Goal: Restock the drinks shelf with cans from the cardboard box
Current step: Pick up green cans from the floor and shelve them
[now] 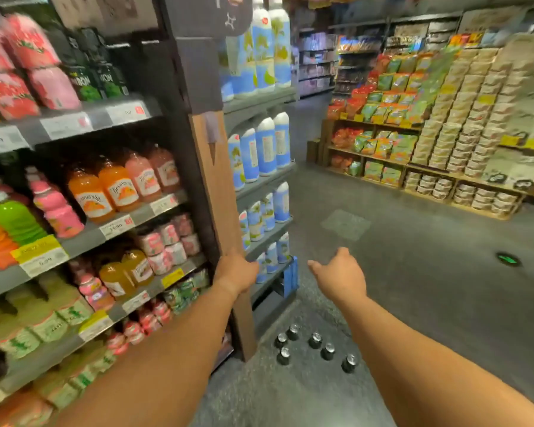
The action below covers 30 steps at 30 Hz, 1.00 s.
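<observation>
On the far left, the drinks shelf point(84, 238) is running in tiers toward the aisle, carrying pink pouches point(28, 66) on top, orange juice bottles point(117, 186) on the tier beneath and small pink cans point(170, 241) lower down, with price tags point(65, 124) lining the edges. At the shelf's end a wooden post point(216, 186) is standing upright, and the left hand point(236, 274) is gripping its edge, fingers wrapping round the far side, so that the post is standing between the arm and the end rack. Past the post, blue bottles point(265, 146) are filling the end rack point(259, 100) from top to bottom, and a blue crate point(290, 277) is sitting at its foot. On the floor point(413, 272) just beside the post's base, six dark cans point(315, 349) are standing upright in a loose cluster, apart from one another, between the two forearms. To their right, the right hand point(341, 272) is hovering in the air above the floor with fingers loosely spread, holding nothing and touching nothing. Across the aisle on the right, a snack display point(392, 97) is holding bright bags, and stacked tubs point(463, 124) are rising beside it. A green floor light point(507, 258) is glowing near the right edge. No cardboard box is showing in this view.
</observation>
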Available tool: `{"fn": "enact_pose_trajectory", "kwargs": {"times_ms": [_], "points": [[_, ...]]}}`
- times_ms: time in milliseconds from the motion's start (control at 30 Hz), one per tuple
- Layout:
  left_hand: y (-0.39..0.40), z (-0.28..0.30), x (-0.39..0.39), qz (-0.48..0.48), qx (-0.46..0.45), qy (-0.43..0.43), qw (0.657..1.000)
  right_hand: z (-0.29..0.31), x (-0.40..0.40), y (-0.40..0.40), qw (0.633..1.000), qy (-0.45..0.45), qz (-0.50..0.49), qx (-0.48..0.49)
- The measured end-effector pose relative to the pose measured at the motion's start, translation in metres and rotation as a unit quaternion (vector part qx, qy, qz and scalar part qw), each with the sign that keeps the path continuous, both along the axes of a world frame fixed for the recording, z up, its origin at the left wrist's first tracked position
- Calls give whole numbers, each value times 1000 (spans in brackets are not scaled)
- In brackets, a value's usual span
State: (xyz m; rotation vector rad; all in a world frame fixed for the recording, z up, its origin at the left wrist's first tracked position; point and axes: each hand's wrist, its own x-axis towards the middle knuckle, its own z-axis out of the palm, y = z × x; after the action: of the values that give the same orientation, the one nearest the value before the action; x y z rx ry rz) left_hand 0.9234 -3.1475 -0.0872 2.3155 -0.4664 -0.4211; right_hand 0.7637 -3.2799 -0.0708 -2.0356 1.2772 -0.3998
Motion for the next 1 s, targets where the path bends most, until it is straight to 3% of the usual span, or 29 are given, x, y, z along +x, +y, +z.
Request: {"fn": "enact_pose_trajectory", "kwargs": {"times_ms": [233,467,800,1000], "points": [[-42,-74,-86,-44,75,77,993,-86,-89,-16,996,77,-26,46],[-75,-133,-111,-71,127,113,983,-146,-117,-44,986,131,-47,92],[-177,-273,-67,-152,192,168,955,-262,-78,-128,963,164,-123,174],[-268,-420,-15,-206,234,172,934,-404,-29,-202,957,164,-160,179]]}}
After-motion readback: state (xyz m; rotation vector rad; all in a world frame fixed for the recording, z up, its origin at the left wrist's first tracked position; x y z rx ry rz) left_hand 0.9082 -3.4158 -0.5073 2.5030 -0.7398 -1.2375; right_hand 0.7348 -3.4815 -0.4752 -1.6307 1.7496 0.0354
